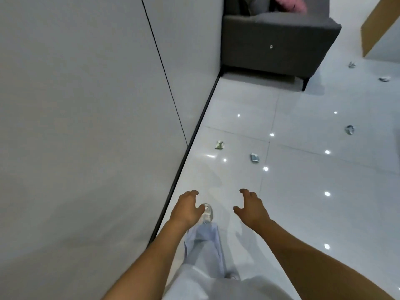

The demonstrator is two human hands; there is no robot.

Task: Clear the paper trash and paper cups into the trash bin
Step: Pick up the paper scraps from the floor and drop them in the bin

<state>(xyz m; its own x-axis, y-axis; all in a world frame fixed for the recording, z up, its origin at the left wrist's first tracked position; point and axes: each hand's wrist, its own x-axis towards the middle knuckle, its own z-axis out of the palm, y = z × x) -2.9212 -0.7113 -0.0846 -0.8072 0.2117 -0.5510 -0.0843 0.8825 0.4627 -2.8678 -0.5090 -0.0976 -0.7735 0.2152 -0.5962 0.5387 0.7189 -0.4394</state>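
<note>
Two hands, left hand (pixel 187 207) and right hand (pixel 251 207), loosely spread, holding nothing, crumpled papers (pixel 220 145) on floor (pixel 303 169)

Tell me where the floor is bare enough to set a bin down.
Bare tile lies right of the right hand, below the crumpled paper. Another patch sits between the sofa and wall-side paper. The far right, by the cardboard box, is littered.

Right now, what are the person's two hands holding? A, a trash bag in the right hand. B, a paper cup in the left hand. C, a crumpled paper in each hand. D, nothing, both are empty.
D: the left hand and the right hand hang with loosely curled fingers and nothing in their grip, while the crumpled paper scraps lie on the floor ahead.
</note>
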